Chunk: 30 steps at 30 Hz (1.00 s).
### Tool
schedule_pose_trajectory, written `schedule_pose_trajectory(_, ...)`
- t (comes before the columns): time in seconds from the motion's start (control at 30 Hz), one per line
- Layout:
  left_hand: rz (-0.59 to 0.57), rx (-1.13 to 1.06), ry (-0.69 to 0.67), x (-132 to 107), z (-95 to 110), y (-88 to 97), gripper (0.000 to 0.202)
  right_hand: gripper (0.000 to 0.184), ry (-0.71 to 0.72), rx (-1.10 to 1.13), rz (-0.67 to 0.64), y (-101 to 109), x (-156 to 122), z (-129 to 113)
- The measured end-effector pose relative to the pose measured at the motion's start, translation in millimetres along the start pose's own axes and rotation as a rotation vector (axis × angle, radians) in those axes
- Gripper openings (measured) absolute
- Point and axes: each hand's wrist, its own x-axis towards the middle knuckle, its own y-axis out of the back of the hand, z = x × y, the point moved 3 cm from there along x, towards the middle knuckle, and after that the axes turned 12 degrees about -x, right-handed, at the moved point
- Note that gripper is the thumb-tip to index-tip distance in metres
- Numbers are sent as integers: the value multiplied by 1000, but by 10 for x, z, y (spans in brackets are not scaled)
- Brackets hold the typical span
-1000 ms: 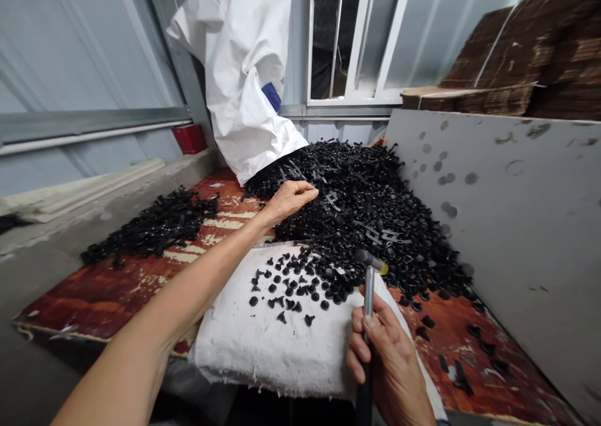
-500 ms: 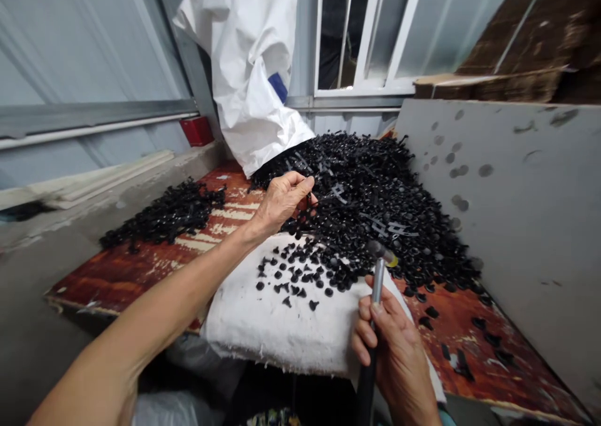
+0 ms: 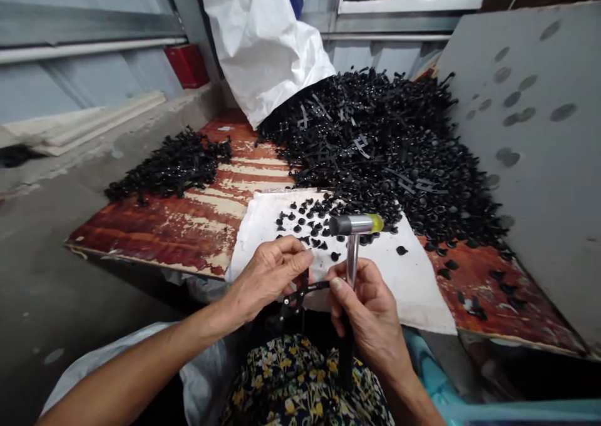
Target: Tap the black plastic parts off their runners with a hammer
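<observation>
My left hand (image 3: 265,279) is closed in a pinch on a thin black plastic strip of parts (image 3: 300,296), held over my lap at the near edge of a white cloth pad (image 3: 413,282). My right hand (image 3: 364,307) is wrapped round the handle of a small hammer (image 3: 353,238) with a metal head and yellow tip, and its fingertips also touch the strip. Several loose black plastic pieces (image 3: 312,223) lie on the pad just beyond the hammer head.
A big heap of black plastic parts (image 3: 380,138) spills from a white sack (image 3: 265,38) onto a worn red board (image 3: 178,226). A smaller black pile (image 3: 171,163) lies at left. A grey panel (image 3: 539,151) walls the right side. A floral garment (image 3: 300,382) covers my lap.
My left hand drew back from the big heap to my lap, bringing a black strip. My right hand with the hammer moved in to meet it. The view tilted down.
</observation>
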Motion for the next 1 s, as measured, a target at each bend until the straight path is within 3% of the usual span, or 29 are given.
schedule_pose_trajectory(0.2, -46, -111, 108, -143, -166, 151, 45, 29, 3, 2, 74, -61, 22, 6)
schedule_pose_trajectory(0.37, -93, -106, 157, -201, -239, 137, 41, 31, -44, -49, -19, -115, -26, -10)
schedule_pose_trajectory(0.6, 0, -180, 123, -164, -209, 161, 42, 28, 5, -145, -70, -89, -32, -122)
schedule_pose_trajectory(0.8, 54, -270, 189, -166, -185, 178, 45, 22, 47, -202, -82, -165, 54, -128)
schedule_pose_trajectory(1.0, -10, -229, 172, -110, -87, 310, 40, 17, 89, -255, -163, -284, 201, -183)
